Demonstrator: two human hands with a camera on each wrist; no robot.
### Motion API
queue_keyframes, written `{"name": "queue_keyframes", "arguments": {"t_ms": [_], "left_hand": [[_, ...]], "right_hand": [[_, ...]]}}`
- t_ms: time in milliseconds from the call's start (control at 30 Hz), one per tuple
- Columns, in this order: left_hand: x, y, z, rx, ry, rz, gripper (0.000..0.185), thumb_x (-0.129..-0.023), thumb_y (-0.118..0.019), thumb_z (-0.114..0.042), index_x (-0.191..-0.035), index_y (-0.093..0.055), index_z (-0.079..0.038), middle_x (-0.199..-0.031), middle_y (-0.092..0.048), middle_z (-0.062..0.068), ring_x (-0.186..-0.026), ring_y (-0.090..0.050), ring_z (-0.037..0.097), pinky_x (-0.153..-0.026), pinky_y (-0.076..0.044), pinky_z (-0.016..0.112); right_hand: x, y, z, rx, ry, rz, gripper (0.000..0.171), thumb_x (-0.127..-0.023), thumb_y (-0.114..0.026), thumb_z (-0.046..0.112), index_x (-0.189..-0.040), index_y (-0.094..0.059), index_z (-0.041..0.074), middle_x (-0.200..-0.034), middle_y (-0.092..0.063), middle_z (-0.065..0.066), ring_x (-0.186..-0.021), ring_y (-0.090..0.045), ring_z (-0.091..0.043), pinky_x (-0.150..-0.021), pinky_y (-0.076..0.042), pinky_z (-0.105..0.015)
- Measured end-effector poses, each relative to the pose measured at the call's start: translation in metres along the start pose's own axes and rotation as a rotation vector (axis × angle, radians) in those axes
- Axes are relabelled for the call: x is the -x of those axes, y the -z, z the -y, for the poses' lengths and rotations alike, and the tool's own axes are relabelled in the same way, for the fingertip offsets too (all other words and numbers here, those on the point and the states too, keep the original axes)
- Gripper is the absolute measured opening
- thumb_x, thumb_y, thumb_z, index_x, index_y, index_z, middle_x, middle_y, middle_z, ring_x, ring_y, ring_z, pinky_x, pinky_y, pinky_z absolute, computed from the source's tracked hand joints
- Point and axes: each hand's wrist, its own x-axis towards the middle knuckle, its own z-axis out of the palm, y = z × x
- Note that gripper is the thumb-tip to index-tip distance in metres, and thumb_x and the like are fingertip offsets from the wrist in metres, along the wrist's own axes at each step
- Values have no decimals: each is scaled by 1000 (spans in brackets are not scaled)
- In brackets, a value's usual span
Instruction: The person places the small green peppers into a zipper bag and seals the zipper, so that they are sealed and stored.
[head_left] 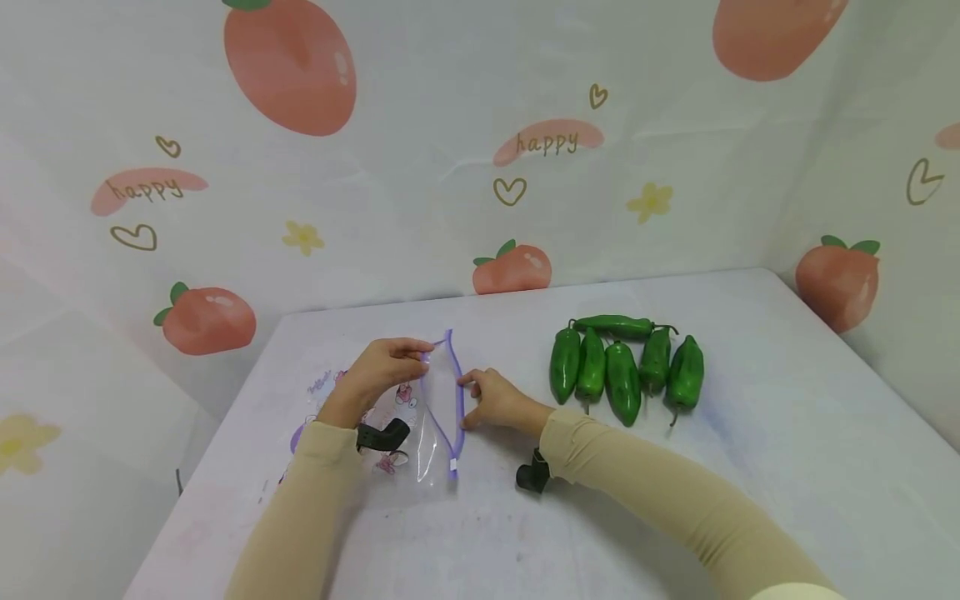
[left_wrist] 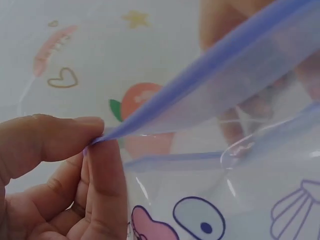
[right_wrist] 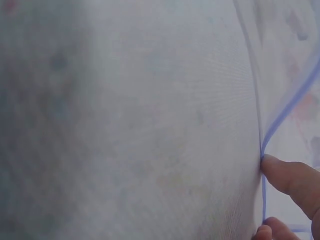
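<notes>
Forearms (head_left: 300, 492) slant inward, left hand (head_left: 375, 371) pinching the clear bag (head_left: 427, 433).

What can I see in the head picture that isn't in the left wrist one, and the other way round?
Only the head view shows the six green peppers and the person's sleeves.

Only the left wrist view gives a close-up of the left hand pinching the bag's purple rim between thumb and finger, with part of the right hand seen blurred through the clear plastic.

Both show the two hands, the bag and a fruit print behind.
</notes>
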Motion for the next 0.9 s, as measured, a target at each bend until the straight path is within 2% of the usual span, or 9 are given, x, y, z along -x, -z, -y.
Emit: {"name": "queue_keyframes", "arguments": {"t_ms": [167, 300, 467, 567, 667, 733, 900], "left_hand": [[7, 13, -5, 96, -5, 39, 47, -89, -64, -3, -131, -49, 13, -106, -60, 1, -92, -54, 9, -83, -48, 17], [11, 20, -9, 180, -17, 56, 44, -88, -63, 3, -129, -50, 13, -98, -62, -6, -88, -57, 7, -82, -49, 16], [15, 26, -11, 277, -31, 67, 31, -86, -62, 10, -115, -64, -2, -93, -65, -6, -83, -59, 6, -77, -50, 16], [16, 29, -12, 323, -39, 74, 31, -85, -61, 12, -105, -68, -12, -93, -65, -6, -82, -58, 5, -75, -50, 15], [17, 30, -13, 350, -47, 73, 33, -86, -60, 13, -101, -70, -15, -94, -65, -5, -81, -58, 5, -74, -50, 14], [17, 31, -13, 356, -51, 71, 33, -86, -60, 13, -102, -70, -14, -97, -65, -5, -83, -57, 5, -74, -50, 14], [21, 33, -15, 337, -62, 76, 30, -88, -60, 10, -115, -64, 1, -99, -64, -1, -86, -58, 6, -78, -51, 15]], "right_hand": [[0, -1, 1, -9, -9, 11, 69, -69, -86, 8, -131, -56, 8, -95, -50, -5, -83, -47, -16, -75, -40, -26], [0, -1, 1, -16, -3, 7, 69, -68, -86, 7, -131, -56, 7, -95, -50, -5, -84, -46, -16, -75, -40, -26], [0, -1, 0, -8, 3, 1, 70, -68, -86, 7, -131, -57, 7, -94, -50, -5, -84, -46, -15, -76, -40, -26], [-1, -1, -1, -10, -1, 3, 70, -67, -86, 8, -131, -57, 8, -95, -50, -5, -85, -46, -16, -76, -40, -26], [-3, -2, -1, -13, -8, 7, 70, -68, -86, 8, -131, -56, 8, -96, -50, -4, -85, -46, -16, -76, -40, -27], [-3, -2, -1, -16, -16, 12, 70, -68, -86, 9, -132, -56, 9, -96, -50, -4, -86, -47, -16, -76, -40, -27], [-3, -2, 0, -20, -29, 22, 70, -69, -86, 9, -132, -56, 10, -96, -50, -5, -86, -47, -17, -77, -40, -28]]}}
